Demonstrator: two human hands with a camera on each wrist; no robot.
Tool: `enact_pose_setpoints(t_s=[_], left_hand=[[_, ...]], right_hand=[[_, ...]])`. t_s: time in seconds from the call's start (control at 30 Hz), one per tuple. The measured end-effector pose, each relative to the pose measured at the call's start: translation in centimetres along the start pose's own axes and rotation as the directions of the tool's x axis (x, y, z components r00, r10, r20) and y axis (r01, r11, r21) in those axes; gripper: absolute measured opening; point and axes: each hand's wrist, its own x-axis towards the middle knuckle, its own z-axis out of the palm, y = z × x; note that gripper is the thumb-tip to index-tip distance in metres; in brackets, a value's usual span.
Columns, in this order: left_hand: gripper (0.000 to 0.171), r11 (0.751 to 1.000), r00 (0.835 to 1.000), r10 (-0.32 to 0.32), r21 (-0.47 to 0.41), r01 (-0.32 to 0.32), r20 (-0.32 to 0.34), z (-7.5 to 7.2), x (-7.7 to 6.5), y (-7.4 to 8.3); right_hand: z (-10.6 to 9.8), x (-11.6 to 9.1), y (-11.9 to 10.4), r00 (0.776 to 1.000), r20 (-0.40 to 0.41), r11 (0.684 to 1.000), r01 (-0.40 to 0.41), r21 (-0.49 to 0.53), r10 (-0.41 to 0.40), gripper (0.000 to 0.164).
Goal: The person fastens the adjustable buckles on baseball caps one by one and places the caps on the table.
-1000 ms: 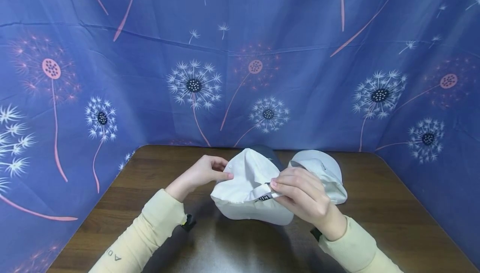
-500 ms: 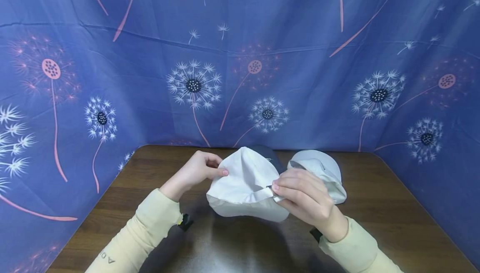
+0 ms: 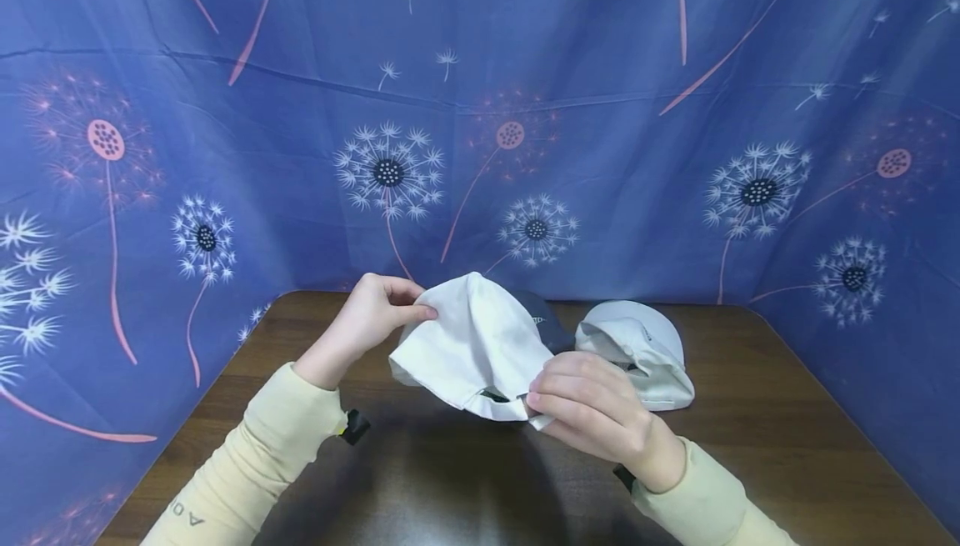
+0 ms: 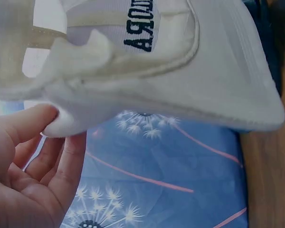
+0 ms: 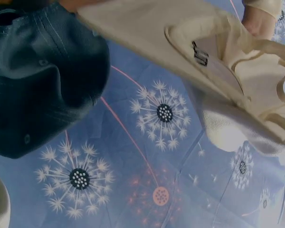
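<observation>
A white baseball cap (image 3: pixel 461 338) is lifted above the table, its crown toward the camera and its back strap (image 3: pixel 502 407) low on the near side. At the crown's left side, my left hand (image 3: pixel 365 321) pinches the fabric between thumb and fingers. My right hand (image 3: pixel 592 408) pinches the strap end at the lower right. Seen from the left wrist, the cap's underside shows the brim (image 4: pixel 232 71) and dark lettering (image 4: pixel 140 23) inside; my left hand (image 4: pixel 26 175) grips the crown cloth. From the right wrist, the same brim (image 5: pixel 142 31) and hollow inside appear; my right fingers are out of that view.
Behind the held cap sits a dark cap (image 3: pixel 543 321), partly hidden. To its right lies a second pale cap (image 3: pixel 667 342), its crown pushed in. The brown wooden table (image 3: pixel 772 438) backs onto a blue dandelion-print cloth (image 3: pixel 630 221).
The white cap has risen and tipped, so its underside has turned away and its back opening shows. My left hand has moved up and left; my right hand has shifted slightly down and left.
</observation>
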Motion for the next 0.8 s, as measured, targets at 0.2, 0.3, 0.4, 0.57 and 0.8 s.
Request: enact_pose_setpoints(t_s=[0.2,0.3,0.4,0.57,0.8], left_hand=[[0.018,1.0,0.998,0.023,0.001,-0.023,-0.064,-1.0,0.6,0.6],[0.019,0.999,0.996,0.037,-0.004,-0.038,-0.083,-1.4,0.9,1.0],[0.018,0.999,0.995,0.043,-0.012,-0.044,-0.093,-1.8,1.0,1.4],[0.014,0.997,0.986,0.077,0.009,-0.077,-0.146,-2.4,1.1,1.8],[0.012,0.979,0.946,0.202,0.09,-0.185,-0.255,-2.6,1.1,1.5]], right_hand=[[0.6,-0.9,0.0,0.999,0.027,1.0,0.024,-0.006,-0.024,0.013],[0.7,-1.4,0.0,0.998,0.062,1.0,0.014,0.004,-0.015,0.013],[0.6,-1.7,-0.1,0.993,0.116,1.0,-0.008,0.019,0.006,0.013],[0.5,-1.7,-0.1,0.981,0.192,0.999,-0.037,0.01,0.034,0.023],[0.7,-2.4,0.5,0.968,0.204,0.989,-0.138,-0.061,0.148,0.029]])
